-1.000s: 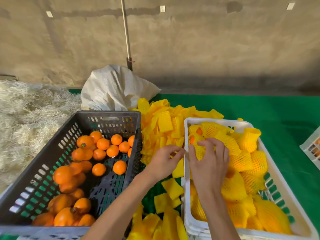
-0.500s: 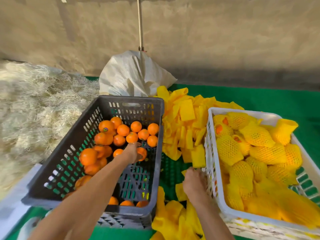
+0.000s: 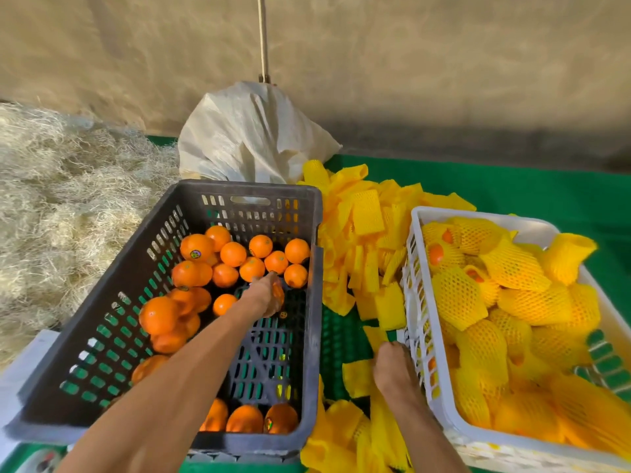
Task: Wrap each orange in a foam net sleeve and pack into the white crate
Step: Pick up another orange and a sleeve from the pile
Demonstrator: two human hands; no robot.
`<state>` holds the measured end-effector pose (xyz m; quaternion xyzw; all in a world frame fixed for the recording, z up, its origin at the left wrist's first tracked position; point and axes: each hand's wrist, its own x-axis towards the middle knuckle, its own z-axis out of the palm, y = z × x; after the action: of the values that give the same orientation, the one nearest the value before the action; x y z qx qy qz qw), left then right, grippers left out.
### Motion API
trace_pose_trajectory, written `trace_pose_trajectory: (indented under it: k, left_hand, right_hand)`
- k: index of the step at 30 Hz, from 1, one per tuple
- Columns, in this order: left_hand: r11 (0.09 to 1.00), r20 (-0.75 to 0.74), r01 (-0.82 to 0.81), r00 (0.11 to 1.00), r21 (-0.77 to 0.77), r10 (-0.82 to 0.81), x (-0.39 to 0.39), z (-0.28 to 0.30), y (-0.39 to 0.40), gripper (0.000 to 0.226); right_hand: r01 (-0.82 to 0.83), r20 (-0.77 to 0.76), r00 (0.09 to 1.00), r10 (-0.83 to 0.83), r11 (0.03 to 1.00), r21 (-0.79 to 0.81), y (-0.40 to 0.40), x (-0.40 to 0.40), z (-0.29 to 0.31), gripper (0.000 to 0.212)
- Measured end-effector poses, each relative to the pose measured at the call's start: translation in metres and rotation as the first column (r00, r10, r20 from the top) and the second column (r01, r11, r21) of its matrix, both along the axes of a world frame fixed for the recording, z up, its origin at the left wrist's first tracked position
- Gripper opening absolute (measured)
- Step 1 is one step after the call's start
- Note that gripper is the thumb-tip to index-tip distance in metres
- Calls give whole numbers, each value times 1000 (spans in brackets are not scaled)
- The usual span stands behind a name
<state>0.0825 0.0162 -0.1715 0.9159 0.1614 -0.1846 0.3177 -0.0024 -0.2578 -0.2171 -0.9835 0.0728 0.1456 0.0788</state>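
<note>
My left hand is deep in the dark crate, fingers curled round an orange — fruit in my grip. Right of it, my right hand reaches down among the loose foam sleeves; its fingers are hidden, so I cannot tell their state. The white crate sits just beside that hand — nearer to it than to my left.

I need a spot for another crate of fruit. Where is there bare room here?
Bare green mat lies behind the white crate, up to the wall. The dark crate has open floor near its right wall, by the left hand. Crowded: foam sleeves fill the gap between the crates, where the right hand reaches.
</note>
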Motion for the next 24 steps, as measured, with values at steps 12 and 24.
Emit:
trace_pose_trajectory:
  k: [12, 24]
  left_hand:
    - [833, 433, 66, 875, -549, 216, -54, 133, -47, 40]
    - [-8, 34, 38, 951, -999, 306, -93, 139, -89, 41]
  right_hand:
    - [5, 318, 851, -418, 612, 791, 45, 5, 120, 30]
    - [-317, 365, 899, -242, 213, 924, 34, -22, 179, 33]
